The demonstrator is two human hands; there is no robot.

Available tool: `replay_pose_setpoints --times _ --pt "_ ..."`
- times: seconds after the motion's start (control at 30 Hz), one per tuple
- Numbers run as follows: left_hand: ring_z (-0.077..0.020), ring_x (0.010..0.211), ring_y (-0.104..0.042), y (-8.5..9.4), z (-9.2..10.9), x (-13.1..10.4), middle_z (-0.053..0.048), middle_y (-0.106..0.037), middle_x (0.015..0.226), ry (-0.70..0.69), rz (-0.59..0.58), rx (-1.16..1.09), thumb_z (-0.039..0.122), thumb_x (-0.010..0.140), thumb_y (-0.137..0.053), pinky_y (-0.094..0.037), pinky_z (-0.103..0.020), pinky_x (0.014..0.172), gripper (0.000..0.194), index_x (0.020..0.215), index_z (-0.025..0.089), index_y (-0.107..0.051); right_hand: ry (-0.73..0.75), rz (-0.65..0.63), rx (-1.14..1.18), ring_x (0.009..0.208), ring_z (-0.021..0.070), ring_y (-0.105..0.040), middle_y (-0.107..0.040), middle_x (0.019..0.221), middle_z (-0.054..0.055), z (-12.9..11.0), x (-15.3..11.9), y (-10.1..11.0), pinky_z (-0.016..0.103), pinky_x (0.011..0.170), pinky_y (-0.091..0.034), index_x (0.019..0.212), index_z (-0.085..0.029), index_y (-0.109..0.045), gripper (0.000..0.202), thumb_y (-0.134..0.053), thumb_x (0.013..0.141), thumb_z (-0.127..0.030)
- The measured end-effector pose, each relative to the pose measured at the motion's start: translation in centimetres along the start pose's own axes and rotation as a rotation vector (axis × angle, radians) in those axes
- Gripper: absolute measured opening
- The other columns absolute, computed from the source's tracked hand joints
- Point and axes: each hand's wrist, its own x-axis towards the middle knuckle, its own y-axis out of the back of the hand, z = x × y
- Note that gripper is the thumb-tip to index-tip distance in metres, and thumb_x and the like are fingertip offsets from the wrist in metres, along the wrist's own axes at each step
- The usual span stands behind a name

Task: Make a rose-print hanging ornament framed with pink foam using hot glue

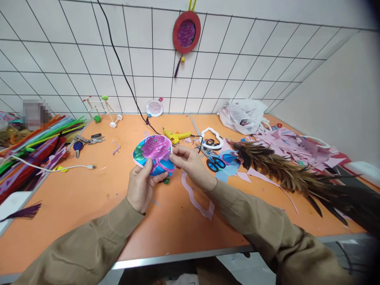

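Observation:
A rounded piece with a pink rose on blue [156, 149] is held up above the orange table [97, 209]. My left hand [141, 185] grips its lower left part, thumb on the front face. At its right edge, my right hand [190, 163] pinches the rim between thumb and fingers. A small green bead [166, 181] shows just under the piece. Behind it lies a yellow glue gun [177, 135]. Black-handled scissors [215, 163] rest to the right of my right hand.
Brown feathers [276, 166] and pink scraps [287, 146] cover the right side, with a plastic bag [243, 114] behind. Keys [77, 145], a white cable [74, 168] and colourful pipe cleaners [38, 150] lie left. A red round ornament [175, 35] hangs on the grid wall.

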Motion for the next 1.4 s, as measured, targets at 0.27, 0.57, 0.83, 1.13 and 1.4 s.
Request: replay_pose_setpoints --times 0.27,0.57,0.83,1.13,1.4 --pt "-0.0201 0.065 -0.073 0.0 -0.1 0.0 -0.010 -0.079 0.078 0.069 -0.040 0.058 0.044 0.061 -0.090 -0.061 -0.027 0.059 0.040 0.081 0.011 -0.078 0.012 -0.011 0.027 0.047 0.0083 -0.043 -0.051 0.051 -0.005 -0.1 0.5 0.7 0.024 0.050 -0.033 0.062 -0.018 -0.055 0.043 -0.077 0.070 -0.054" --pt "-0.0191 0.064 -0.073 -0.1 0.0 -0.1 -0.009 -0.078 0.078 0.081 -0.052 0.092 0.044 0.060 -0.091 -0.061 -0.026 0.057 0.042 0.085 0.012 -0.078 -0.010 -0.015 0.053 0.045 0.0072 -0.042 -0.051 0.050 -0.005 -0.1 1.0 1.4 0.023 0.048 -0.032 0.058 -0.018 -0.055 0.047 -0.081 0.063 -0.058" --pt "-0.0198 0.048 -0.069 0.5 0.1 0.5 -0.012 -0.075 0.065 0.146 -0.184 0.206 0.047 0.062 -0.089 -0.060 -0.028 0.051 0.038 0.068 0.011 -0.076 -0.085 0.016 0.122 0.053 0.0088 -0.046 -0.054 0.058 -0.004 0.0 1.5 2.2 0.023 0.051 -0.034 0.065 -0.017 -0.061 0.040 -0.083 0.060 -0.051" --pt "-0.0210 0.054 -0.071 1.1 0.4 1.1 -0.014 -0.076 0.069 0.175 -0.337 0.388 0.039 0.064 -0.089 -0.062 -0.030 0.055 0.031 0.073 0.012 -0.080 -0.083 0.025 0.160 0.055 0.0085 -0.047 -0.060 0.061 -0.003 -0.6 1.8 3.1 0.024 0.056 -0.035 0.063 -0.015 -0.065 0.036 -0.087 0.054 -0.041" --pt "-0.0164 0.047 -0.065 2.0 0.3 1.9 -0.010 -0.071 0.058 0.132 -0.369 0.527 0.037 0.066 -0.088 -0.048 -0.020 0.042 0.025 0.062 0.015 -0.077 -0.043 0.143 0.156 0.054 0.0089 -0.047 -0.059 0.059 -0.002 -0.3 2.1 3.5 0.024 0.054 -0.035 0.064 -0.016 -0.063 0.034 -0.084 0.055 -0.042"
